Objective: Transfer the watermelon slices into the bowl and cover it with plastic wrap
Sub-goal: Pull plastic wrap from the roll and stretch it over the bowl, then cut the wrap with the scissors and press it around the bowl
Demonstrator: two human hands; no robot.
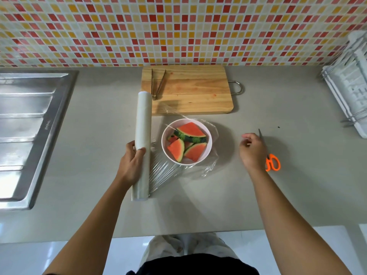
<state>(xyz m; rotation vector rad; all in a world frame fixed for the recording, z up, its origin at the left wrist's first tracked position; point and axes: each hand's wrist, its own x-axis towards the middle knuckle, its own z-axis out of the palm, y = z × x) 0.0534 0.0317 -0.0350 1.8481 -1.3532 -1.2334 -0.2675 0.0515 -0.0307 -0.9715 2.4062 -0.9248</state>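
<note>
A white bowl [208,147] on the grey counter holds several watermelon slices [191,129]. A sheet of clear plastic wrap [168,165] runs from the roll across the bowl and lies crumpled on the bowl's right side. My left hand [132,161] grips the plastic wrap roll [142,124], which lies left of the bowl. To the right of the bowl is my right hand [252,151], its fingers loosely curled and holding nothing. It is just left of the orange-handled scissors [273,162] and partly covers them.
A wooden cutting board [198,92] with metal tongs [158,84] lies behind the bowl. A steel sink [25,126] fills the left side. A white dish rack [349,92] stands at the right. The counter's front edge [178,234] is close to my body.
</note>
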